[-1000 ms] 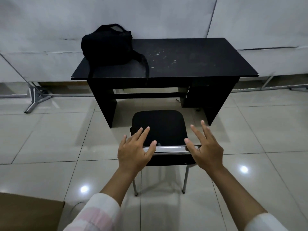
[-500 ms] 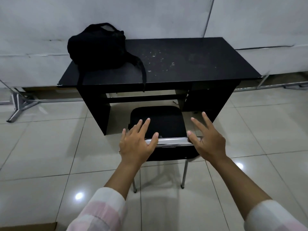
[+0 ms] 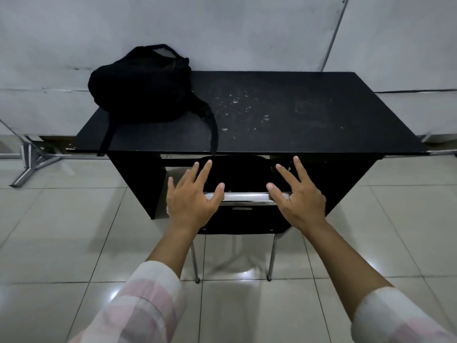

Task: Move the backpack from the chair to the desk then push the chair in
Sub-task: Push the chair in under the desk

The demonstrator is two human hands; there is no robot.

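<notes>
Fingers (image 3: 206,169) of the left hand (image 3: 191,198) and right hand (image 3: 300,199) are spread and released, palms against the chair (image 3: 243,174) back's metal rail, its seat partly under the surface (image 3: 309,115), where the backpack (image 3: 141,85) sits at the far left.

A metal stand (image 3: 34,159) rests on the tiled floor (image 3: 61,231) by the white wall (image 3: 247,33).

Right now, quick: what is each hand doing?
Left hand: open, fingers spread, palm on the chair back's top rail, gripping nothing.
Right hand: open, fingers spread, on the same rail.
</notes>
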